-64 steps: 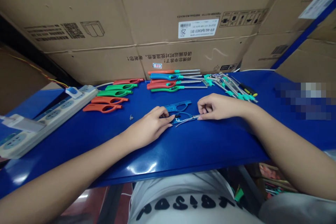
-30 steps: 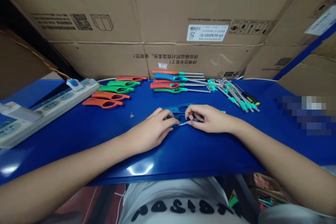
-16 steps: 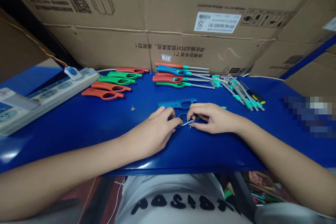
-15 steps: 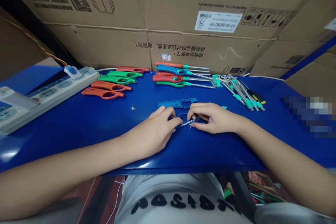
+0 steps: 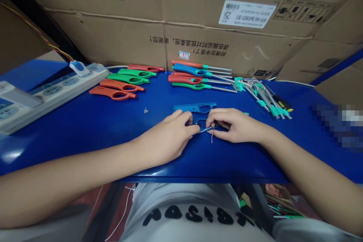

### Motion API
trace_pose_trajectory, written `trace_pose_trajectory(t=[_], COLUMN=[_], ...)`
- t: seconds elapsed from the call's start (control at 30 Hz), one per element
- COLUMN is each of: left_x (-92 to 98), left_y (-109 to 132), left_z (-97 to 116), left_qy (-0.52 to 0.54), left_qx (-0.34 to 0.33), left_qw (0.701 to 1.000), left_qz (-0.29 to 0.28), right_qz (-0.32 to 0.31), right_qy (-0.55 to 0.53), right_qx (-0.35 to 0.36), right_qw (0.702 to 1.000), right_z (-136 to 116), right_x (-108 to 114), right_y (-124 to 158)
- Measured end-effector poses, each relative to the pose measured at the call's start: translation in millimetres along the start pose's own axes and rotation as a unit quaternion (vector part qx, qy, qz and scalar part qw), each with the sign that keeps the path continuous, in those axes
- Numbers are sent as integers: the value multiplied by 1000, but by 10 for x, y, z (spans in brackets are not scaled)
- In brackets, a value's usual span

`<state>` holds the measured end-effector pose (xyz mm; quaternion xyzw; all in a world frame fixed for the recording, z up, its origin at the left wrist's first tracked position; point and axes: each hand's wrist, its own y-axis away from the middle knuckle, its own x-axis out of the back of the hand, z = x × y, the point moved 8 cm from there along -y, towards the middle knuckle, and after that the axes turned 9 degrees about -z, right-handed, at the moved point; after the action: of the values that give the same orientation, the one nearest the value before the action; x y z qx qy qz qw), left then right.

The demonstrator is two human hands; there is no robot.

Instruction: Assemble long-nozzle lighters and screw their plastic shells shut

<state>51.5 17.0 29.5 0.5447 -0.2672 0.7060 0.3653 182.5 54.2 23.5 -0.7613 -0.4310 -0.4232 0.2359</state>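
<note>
My left hand [image 5: 170, 138] is closed on the left part of a blue lighter casing half [image 5: 200, 121], low over the blue table. The fingers of my right hand [image 5: 234, 124] pinch thin wires [image 5: 206, 129] at the casing's right part. A thin brownish strip [image 5: 212, 137] hangs below my right fingertips. Much of the held casing is hidden by both hands. Just behind them lies a second blue casing half [image 5: 194, 108], inner side up, with a finger-loop opening. Small screws [image 5: 146, 110] form a little pile to the left.
Orange, green and red casings [image 5: 113, 93] lie at the back left, beside a white power strip [image 5: 58, 92]. Lighters with metal tubes [image 5: 218, 88] are stacked at the back middle. Metal tubes with green ends [image 5: 266, 100] and a screwdriver [image 5: 282, 103] lie right. A cardboard box [image 5: 119, 41] stands behind.
The view has shifted slightly. The brownish strip now hangs longer and lower below my right fingertips. Both hands keep their hold around the blue casing half.
</note>
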Motion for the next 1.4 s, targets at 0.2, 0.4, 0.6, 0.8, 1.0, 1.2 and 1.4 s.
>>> trace_pose_trajectory(t=[0.2, 0.4, 0.6, 0.8, 1.0, 1.2, 1.4], left_x=[-3, -3, -7, 11, -9, 36, 33], left_y=[-4, 1, 0, 3, 3, 2, -21], left_z=[3, 24, 23, 17, -4, -49, -123], left_qy=[-21, -65, -72, -80, -126, -97, -44], left_qx=[5, 10, 12, 7, 4, -2, -4], left_qw=[1000, 998, 997, 997, 992, 995, 998], left_qz=[-11, -24, -29, -18, -26, 27, 39], right_qz=[5, 11, 16, 18, 20, 32, 28], right_qy=[12, 27, 32, 38, 18, 4, 12], right_qx=[5, 16, 12, 21, 15, 18, 20], right_qw=[1000, 999, 999, 999, 1000, 999, 999], right_z=[-19, -81, -83, -131, -86, -64, -69], right_x=[30, 71, 105, 124, 122, 155, 160], right_y=[10, 26, 61, 52, 60, 67, 79])
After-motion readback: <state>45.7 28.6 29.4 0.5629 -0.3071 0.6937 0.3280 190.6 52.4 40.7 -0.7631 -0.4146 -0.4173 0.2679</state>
